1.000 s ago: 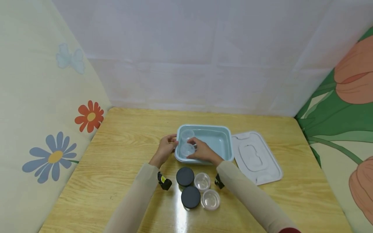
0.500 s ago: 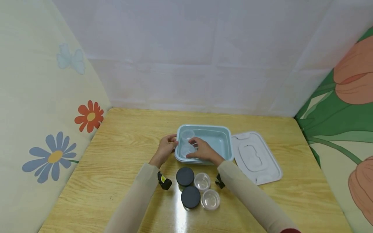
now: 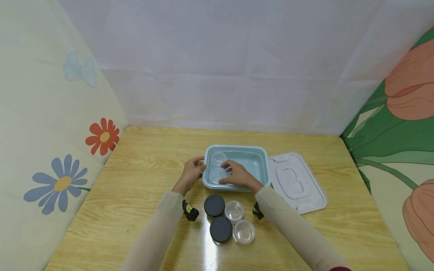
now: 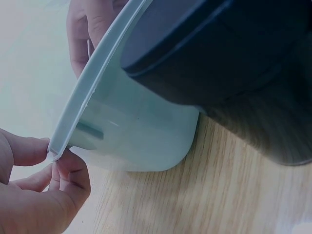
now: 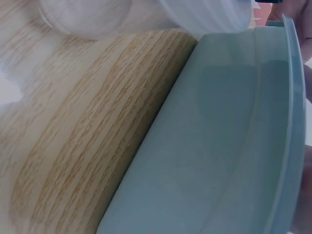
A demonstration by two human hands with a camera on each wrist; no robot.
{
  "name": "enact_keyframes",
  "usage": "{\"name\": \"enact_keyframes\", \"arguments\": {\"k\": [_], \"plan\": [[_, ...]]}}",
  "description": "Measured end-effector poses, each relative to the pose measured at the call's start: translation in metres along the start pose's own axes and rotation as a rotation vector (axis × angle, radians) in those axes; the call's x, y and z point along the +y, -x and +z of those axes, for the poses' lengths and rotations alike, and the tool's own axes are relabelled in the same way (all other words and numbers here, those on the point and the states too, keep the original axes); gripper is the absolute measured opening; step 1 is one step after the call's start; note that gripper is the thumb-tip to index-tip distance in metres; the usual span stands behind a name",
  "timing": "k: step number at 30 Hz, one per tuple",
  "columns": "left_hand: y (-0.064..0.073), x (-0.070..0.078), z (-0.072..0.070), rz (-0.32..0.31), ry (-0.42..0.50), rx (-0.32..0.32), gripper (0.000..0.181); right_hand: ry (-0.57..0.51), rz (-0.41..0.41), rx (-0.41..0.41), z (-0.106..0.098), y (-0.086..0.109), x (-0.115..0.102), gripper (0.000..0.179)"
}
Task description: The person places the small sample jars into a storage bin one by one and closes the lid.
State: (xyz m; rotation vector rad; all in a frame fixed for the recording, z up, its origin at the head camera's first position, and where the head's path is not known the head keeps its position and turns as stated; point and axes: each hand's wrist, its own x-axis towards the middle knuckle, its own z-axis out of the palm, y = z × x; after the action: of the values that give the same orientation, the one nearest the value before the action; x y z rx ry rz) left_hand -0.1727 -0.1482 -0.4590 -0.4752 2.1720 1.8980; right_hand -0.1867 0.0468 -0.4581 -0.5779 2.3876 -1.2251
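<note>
I see the person's left grip (image 3: 191, 174) pinching the rim at the left end of the blue tub (image 3: 255, 165), with the thumb on one side and bent fingers on the other. The right grip (image 3: 239, 175) is over the tub with curved fingers, next to the near clear cup (image 3: 216, 175). I cannot tell if it holds that cup or only sits beside it. The far clear cup (image 3: 218, 157) is in the tub too, at the far left. The tub stands on the wood bench (image 3: 149, 158), and the white lid (image 3: 295, 182) lies flat just to its right. On the near side of the tub, I see two jars with black tops (image 3: 214, 205) on the left. Two more clear cups (image 3: 244, 232) stand close by them on the right.
</note>
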Motion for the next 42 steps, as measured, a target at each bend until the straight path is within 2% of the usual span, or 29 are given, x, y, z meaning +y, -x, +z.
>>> {"name": "enact_keyframes", "arguments": {"k": [7, 18, 25, 31, 38, 42], "plan": [[0.002, 0.002, 0.000, -0.003, -0.014, 0.001, 0.043, -0.003, -0.011, 0.008, -0.005, 0.004, 0.001, 0.059], [0.000, 0.001, -0.004, -0.017, -0.033, -0.010, 0.043, -0.039, -0.070, 0.024, -0.015, 0.018, 0.001, 0.059], [-0.002, 0.000, -0.003, -0.013, -0.033, -0.013, 0.044, -0.046, -0.083, 0.080, -0.019, 0.030, 0.006, 0.058], [-0.001, 0.000, -0.002, -0.029, -0.044, -0.024, 0.043, -0.056, -0.096, 0.085, -0.022, 0.042, 0.006, 0.057], [0.001, 0.001, -0.003, 0.017, -0.043, -0.025, 0.041, -0.047, -0.150, 0.119, -0.024, 0.058, 0.010, 0.056], [-0.002, 0.000, -0.003, -0.004, -0.042, -0.027, 0.042, -0.039, -0.163, 0.145, -0.024, 0.065, 0.013, 0.056]]}}
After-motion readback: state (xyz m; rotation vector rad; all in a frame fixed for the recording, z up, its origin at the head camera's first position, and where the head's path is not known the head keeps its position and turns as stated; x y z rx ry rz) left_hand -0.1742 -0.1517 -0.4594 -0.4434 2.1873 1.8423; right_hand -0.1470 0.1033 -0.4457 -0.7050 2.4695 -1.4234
